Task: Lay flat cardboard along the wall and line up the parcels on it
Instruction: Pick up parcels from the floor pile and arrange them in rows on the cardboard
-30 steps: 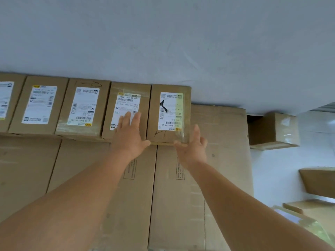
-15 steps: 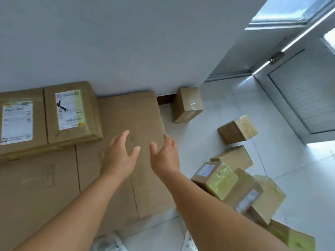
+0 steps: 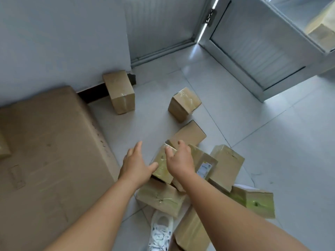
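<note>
Since the frame half a second earlier, both hands have left the flat cardboard and reached the heap of parcels to its right; the labelled parcels lined up at the wall have passed out of view.

Head view, items:

1. Flat cardboard [image 3: 50,147]: large brown sheet lying on the floor along the white wall [image 3: 59,42], filling the left of the picture. Only a corner of one parcel shows at its far left edge.
2. Left hand [image 3: 136,164]: fingers straight and spread, thumb out to the right, touching the left side of the tape-wrapped parcel [image 3: 163,165]. Grip wide open, closed round nothing.
3. Right hand [image 3: 181,160]: fingers curled over the top far edge of the same parcel, thumb on its upper face. Grip closed on it.
4. Tape-wrapped parcel: yellowish, glossy, tilted, resting on top of the heap [image 3: 199,178] just beside the cardboard's right edge.
5. Heap: several brown parcels leaning on one another on the tiled floor [image 3: 272,142]; one shows a white label [image 3: 204,167], one at the right carries green tape [image 3: 257,201].
6. Two single parcels apart from the heap: one against the wall's foot [image 3: 120,92], one farther out on the tiles [image 3: 184,104].
7. White shoe [image 3: 160,230]: at the bottom edge, below the heap.
8. Louvred metal door [image 3: 253,48]: upper right, standing open.
</note>
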